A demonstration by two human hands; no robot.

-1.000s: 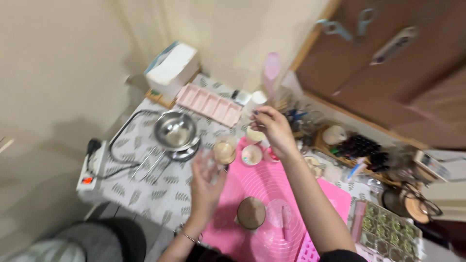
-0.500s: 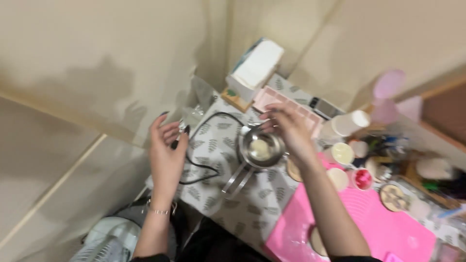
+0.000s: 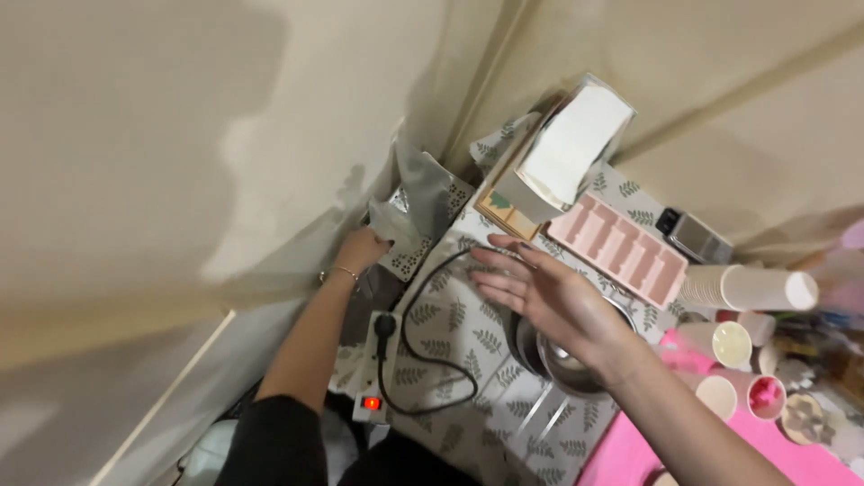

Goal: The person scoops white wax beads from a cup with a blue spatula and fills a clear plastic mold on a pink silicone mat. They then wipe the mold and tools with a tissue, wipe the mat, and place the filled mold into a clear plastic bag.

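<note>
The fingers (image 3: 382,241) of the left hand (image 3: 362,252) are curled closed on the lower edge of a silvery foil bag (image 3: 416,205), which is held at the table's far-left corner, against the pale wall. A thin bracelet (image 3: 340,271) is seen at that wrist. The fingers (image 3: 504,270) of the right hand (image 3: 551,297) are stretched out flat and slightly spread, with nothing held; the hand is raised above the leaf-patterned tablecloth (image 3: 468,337), just over a metal pot (image 3: 560,364). A black cable (image 3: 423,360) is looped across the cloth from a plug in a white power strip (image 3: 371,382), whose red switch is lit. Beyond the right hand a pink mould tray (image 3: 621,250) is laid, with a white-topped box (image 3: 562,148) beside it. Paper cups (image 3: 747,288) and a pink mat (image 3: 630,450) are seen to the right.
</note>
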